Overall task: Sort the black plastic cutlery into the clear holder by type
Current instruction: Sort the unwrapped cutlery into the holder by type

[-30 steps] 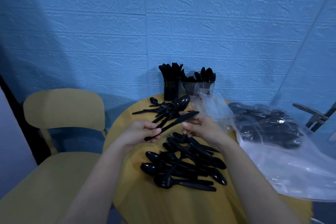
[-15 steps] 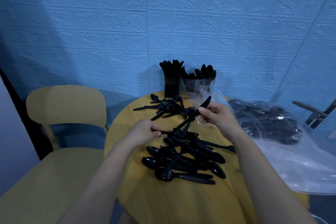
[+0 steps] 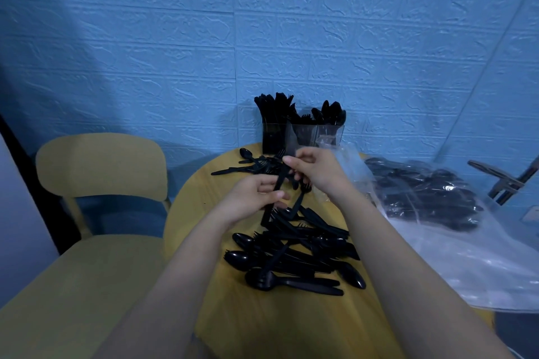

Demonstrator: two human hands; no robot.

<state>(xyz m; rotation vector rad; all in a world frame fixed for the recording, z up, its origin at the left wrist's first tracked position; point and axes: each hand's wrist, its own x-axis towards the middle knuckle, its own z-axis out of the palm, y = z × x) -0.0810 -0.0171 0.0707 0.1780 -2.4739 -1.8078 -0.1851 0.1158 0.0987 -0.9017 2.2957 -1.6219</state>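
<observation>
Round yellow tabletop against blue brick-textured wall; yellow chair left, plastic bag right. Clear holder at far edge. Left hand, right hand both pinch black knife above loose cutlery pile.

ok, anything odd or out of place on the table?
Mostly expected mess: unsorted cutlery pile near the front, a smaller scatter by the clear holder. One oddity: the plastic bag droops past the table edge on the right.

Surface: round yellow wooden table.
Near pile: loose black plastic cutlery.
Far pile: smaller black cutlery heap.
Back edge: clear plastic holder, upright, part-filled.
Right side: crumpled clear plastic bag holding black cutlery.
</observation>
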